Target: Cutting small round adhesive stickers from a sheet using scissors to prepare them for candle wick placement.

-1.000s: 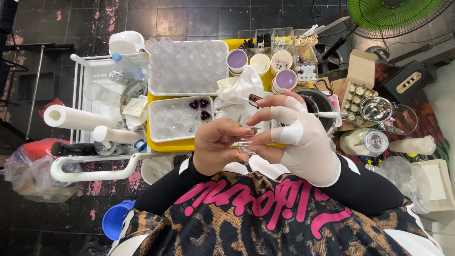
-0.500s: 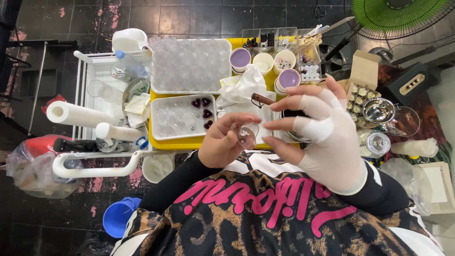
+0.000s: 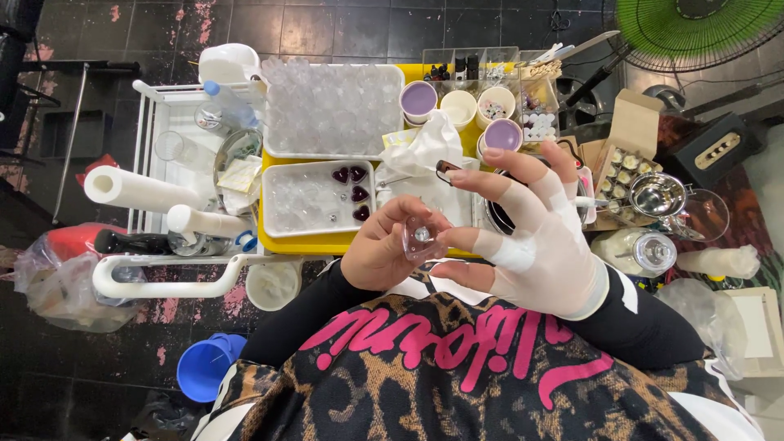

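Note:
My bare left hand (image 3: 382, 255) grips a small clear container (image 3: 420, 237) close to my chest. My right hand (image 3: 535, 237), in a white glove, pinches the same container from the right, its other fingers spread. A small round piece sits inside the clear container. Just beyond my hands a clear tray (image 3: 306, 200) holds a few dark purple heart shapes (image 3: 351, 184) on a yellow tray (image 3: 327, 242). Crumpled white tissue (image 3: 429, 143) lies behind my fingers.
A large clear mould sheet (image 3: 331, 106), cups with purple and cream fill (image 3: 419, 100), small bottles and a box of little jars (image 3: 625, 167) crowd the back. A white cart (image 3: 163, 282) with paper rolls (image 3: 139, 189) stands left. A blue bucket (image 3: 204, 367) sits below, a green fan (image 3: 694, 28) top right.
My hands have moved slightly down and right with the clear container. The gloved fingers have spread wider above it.

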